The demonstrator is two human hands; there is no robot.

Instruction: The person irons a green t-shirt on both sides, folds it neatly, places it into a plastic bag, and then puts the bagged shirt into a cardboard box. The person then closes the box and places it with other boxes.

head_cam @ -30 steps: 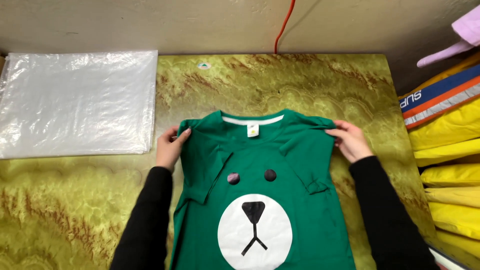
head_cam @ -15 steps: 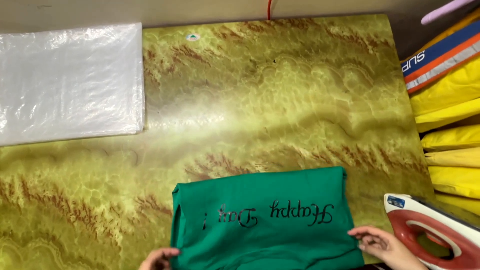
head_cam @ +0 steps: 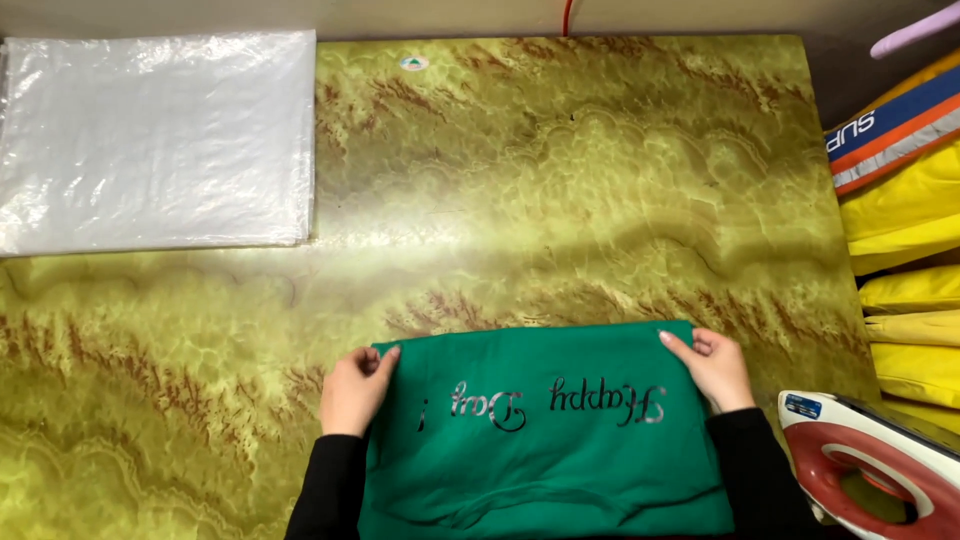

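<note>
I see a folded green garment (head_cam: 545, 430) lying flat near the front edge of the table (head_cam: 560, 190), a neat rectangle with dark script lettering across it that reads upside down from my view, and a few soft creases along its lower part. My left hand (head_cam: 355, 388) rests at the garment's upper left corner, fingers curled together onto the cloth edge; I cannot tell whether it pinches the fabric or only presses it. My right hand (head_cam: 715, 368) sits at the upper right corner, fingers bent over the edge in the same way. The table has a yellow-green marbled surface with brown veins. At its far left lies a stack of clear plastic bags (head_cam: 155, 140), flat and glossy. A small round white-and-green sticker (head_cam: 413, 63) sits near the far edge. To the right are stacked yellow packages (head_cam: 905, 300), the topmost with blue, orange and grey bands. A red-and-white iron (head_cam: 870, 470) stands at the lower right.
</note>
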